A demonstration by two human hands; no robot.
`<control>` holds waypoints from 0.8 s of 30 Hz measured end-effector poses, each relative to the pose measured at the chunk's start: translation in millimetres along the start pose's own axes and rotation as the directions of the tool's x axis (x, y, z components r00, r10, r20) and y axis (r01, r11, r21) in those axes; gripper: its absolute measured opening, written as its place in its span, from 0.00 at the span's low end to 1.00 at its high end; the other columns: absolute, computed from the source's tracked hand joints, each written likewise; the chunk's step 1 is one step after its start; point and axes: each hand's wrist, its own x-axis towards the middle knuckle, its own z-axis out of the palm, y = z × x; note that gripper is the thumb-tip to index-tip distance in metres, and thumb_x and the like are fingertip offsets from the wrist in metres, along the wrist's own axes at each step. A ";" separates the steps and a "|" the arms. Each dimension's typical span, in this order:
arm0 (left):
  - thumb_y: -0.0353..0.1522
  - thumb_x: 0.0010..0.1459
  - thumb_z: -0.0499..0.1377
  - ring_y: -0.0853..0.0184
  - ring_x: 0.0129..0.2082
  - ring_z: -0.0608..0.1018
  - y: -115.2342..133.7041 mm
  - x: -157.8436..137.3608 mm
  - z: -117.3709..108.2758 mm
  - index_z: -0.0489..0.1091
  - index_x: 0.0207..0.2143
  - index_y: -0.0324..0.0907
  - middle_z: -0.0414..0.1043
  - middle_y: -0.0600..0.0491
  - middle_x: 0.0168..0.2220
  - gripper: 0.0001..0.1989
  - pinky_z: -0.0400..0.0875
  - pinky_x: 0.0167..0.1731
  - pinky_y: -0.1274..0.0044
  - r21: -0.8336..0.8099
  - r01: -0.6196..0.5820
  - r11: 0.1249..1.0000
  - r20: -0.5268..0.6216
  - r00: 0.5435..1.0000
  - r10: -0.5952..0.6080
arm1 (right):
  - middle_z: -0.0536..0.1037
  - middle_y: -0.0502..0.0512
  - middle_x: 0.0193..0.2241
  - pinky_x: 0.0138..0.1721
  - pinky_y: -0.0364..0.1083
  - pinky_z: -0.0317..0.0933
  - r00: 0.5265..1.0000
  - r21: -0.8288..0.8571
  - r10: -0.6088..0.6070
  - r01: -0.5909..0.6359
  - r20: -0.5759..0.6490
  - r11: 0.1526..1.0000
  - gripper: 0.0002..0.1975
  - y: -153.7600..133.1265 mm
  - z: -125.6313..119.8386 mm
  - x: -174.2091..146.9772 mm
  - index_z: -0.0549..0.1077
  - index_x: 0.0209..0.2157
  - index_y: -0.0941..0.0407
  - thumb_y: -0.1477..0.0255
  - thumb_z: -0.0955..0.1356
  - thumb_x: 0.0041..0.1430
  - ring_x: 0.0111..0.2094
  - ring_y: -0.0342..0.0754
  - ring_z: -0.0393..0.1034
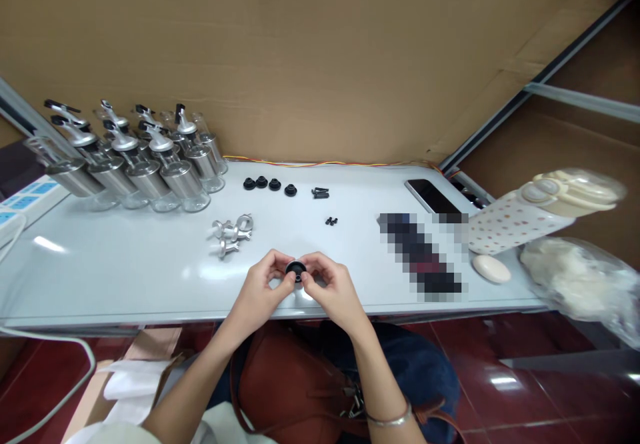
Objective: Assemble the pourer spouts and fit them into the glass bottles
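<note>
Over the front of the table, my left hand (267, 283) and my right hand (331, 284) pinch one black rubber stopper (296, 271) between thumbs and fingers. It is round with a small tube in the middle, and a thin silvery edge shows at its top. Ahead and to the left lie several silver metal pourer tops (233, 232) in a loose pile. Several matching black stoppers (275, 184) form a row farther back. Right of them are some small black levers (321, 193), with tiny black plugs (331, 221) nearer to me.
Several glass and steel oil bottles (145, 176) crowd the left end of the white table (165, 277). To the right are a phone (433, 199), a blurred-out item (423, 254), an oval cream object (491, 269), a dotted drinking bottle (520, 214) and a plastic bag (575, 281). Cardboard (325, 64) stands behind.
</note>
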 end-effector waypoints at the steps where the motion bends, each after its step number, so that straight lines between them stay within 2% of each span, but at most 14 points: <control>1: 0.33 0.51 0.58 0.69 0.31 0.72 0.0 -0.1 -0.3 0.65 0.33 0.39 0.69 0.53 0.30 0.08 0.68 0.34 0.78 0.007 -0.002 1.000 0.001 1.000 0.002 | 0.72 0.50 0.25 0.30 0.43 0.61 1.000 -0.011 -0.008 0.008 0.001 1.000 0.06 0.0 0.1 -0.3 0.71 0.32 0.56 0.72 0.65 0.49 0.27 0.44 0.65; 6: 0.30 0.51 0.57 0.69 0.32 0.72 -3.5 -1.4 -1.9 0.65 0.34 0.39 0.69 0.54 0.30 0.06 0.68 0.35 0.78 0.056 -0.037 0.998 0.011 0.999 0.037 | 0.70 0.49 0.24 0.29 0.42 0.60 0.999 -0.065 -0.046 0.046 0.006 0.997 0.06 1.2 0.6 -1.2 0.70 0.32 0.57 0.73 0.65 0.49 0.26 0.43 0.64; 10: 0.29 0.51 0.57 0.69 0.35 0.74 -5.8 -1.4 -1.1 0.66 0.35 0.39 0.70 0.52 0.34 0.07 0.69 0.39 0.77 0.019 -0.053 0.998 -0.005 0.999 0.053 | 0.71 0.49 0.25 0.30 0.42 0.61 0.995 -0.070 -0.102 0.101 -0.013 0.992 0.08 1.5 0.7 -1.3 0.71 0.34 0.57 0.75 0.65 0.49 0.27 0.44 0.65; 15: 0.30 0.50 0.60 0.66 0.44 0.73 -1.8 1.0 0.0 0.67 0.39 0.40 0.69 0.51 0.41 0.13 0.69 0.47 0.74 -0.097 -0.099 0.990 -0.095 0.991 0.090 | 0.75 0.53 0.38 0.41 0.45 0.64 0.987 0.018 -0.151 0.153 -0.054 0.988 0.13 2.1 1.0 -1.1 0.70 0.42 0.55 0.76 0.65 0.52 0.35 0.45 0.70; 19: 0.29 0.48 0.62 0.66 0.43 0.73 -1.1 2.8 -0.9 0.70 0.36 0.40 0.68 0.52 0.38 0.10 0.69 0.47 0.75 -0.124 -0.126 0.984 -0.135 0.985 0.109 | 0.74 0.55 0.44 0.45 0.47 0.63 0.983 0.013 -0.179 0.180 -0.029 0.984 0.15 1.9 1.1 0.1 0.69 0.43 0.53 0.76 0.68 0.52 0.43 0.48 0.69; 21: 0.30 0.47 0.63 0.66 0.42 0.73 -2.7 3.2 -1.7 0.72 0.35 0.40 0.67 0.52 0.37 0.09 0.70 0.46 0.75 -0.120 -0.153 0.981 -0.147 0.980 0.135 | 0.74 0.55 0.42 0.43 0.47 0.63 0.986 -0.012 -0.162 0.162 -0.033 0.987 0.14 2.4 1.4 0.9 0.69 0.42 0.53 0.74 0.70 0.52 0.41 0.48 0.69; 24: 0.31 0.49 0.62 0.65 0.43 0.72 -4.6 2.9 -3.1 0.74 0.37 0.42 0.67 0.51 0.39 0.11 0.70 0.45 0.74 -0.114 -0.154 0.981 -0.131 0.982 0.139 | 0.75 0.52 0.35 0.41 0.47 0.64 0.994 0.018 -0.089 0.090 -0.057 0.996 0.14 3.9 1.7 1.6 0.70 0.40 0.54 0.70 0.72 0.51 0.35 0.47 0.69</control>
